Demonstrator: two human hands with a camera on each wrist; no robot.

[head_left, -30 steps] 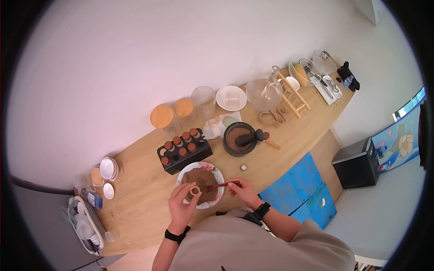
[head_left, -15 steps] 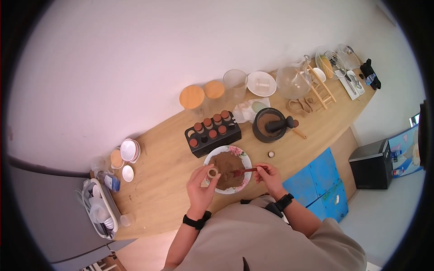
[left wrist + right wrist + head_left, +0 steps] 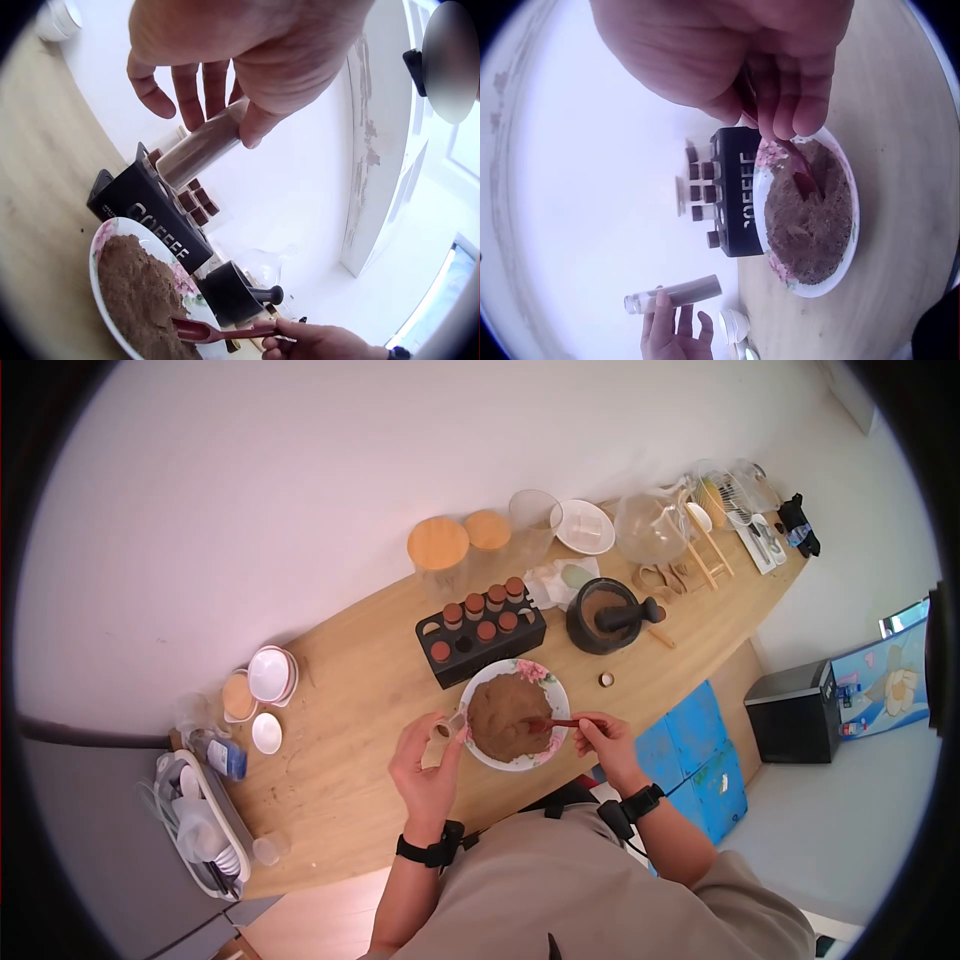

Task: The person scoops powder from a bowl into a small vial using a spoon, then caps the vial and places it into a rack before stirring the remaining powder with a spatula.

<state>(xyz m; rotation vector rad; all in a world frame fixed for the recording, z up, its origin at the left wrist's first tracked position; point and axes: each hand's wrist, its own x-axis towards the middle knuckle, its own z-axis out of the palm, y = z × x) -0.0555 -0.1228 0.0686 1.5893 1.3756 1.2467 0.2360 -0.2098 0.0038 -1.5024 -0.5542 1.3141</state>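
We note brown powder (image 3: 503, 712) in the round floral white bowl (image 3: 535, 671), before the oblong black rack (image 3: 490, 654); right of both stands the round black mortar (image 3: 596, 641).

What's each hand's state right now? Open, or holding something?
Left hand: closed, pinching the vial.
Right hand: closed, holding the scoop, its tip in the powder.

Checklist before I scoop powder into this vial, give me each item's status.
1. Glass vial held in left hand: ok.
2. Vial mouth uncapped: ok.
3. Red scoop held in right hand: ok.
4. Brown powder in floral bowl: ok.
5. Vial mouth over bowl: not ok; left of it in head view.
6. Vial cap nearby: cannot tell; a small round piece lies right of the bowl.
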